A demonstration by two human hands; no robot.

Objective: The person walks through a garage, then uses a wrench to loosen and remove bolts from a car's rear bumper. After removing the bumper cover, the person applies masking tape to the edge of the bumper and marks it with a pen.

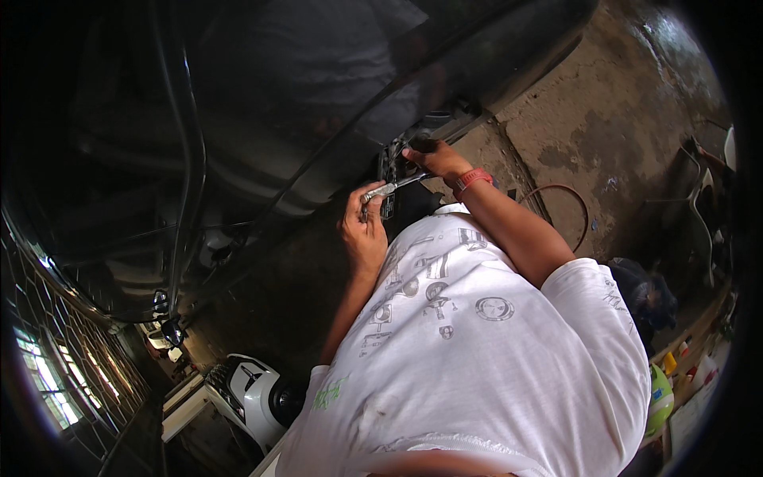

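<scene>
"So, what have our hands got hold of?"

"Our left hand (pixel 364 230) has its fingers curled round one end of a long silver tool (pixel 401 184), something like a ratchet handle. It slants from there up to the right, and its far end sits close to our right hand (pixel 445 161)."

"And the right one?"

"Those fingers are bent in by a dark slotted piece (pixel 389 163), just beside the glossy black car body (pixel 238 119). Shadow and the hand itself hide most of the fingertips, so we cannot tell whether they grasp anything. The red band (pixel 474 180) on that wrist shows plainly."

"Which step would we call it, then?"

"We'd judge it a two-handed tool step: the left bears the tool while the right works close to its far end. Whether that end is fitted to anything, we cannot see."

"What would the next move ask of us?"

"Probably a firm left grip, the shaft kept in line, and the right fingers clear of any pinch. We'd want a better look at that far end first."
</scene>
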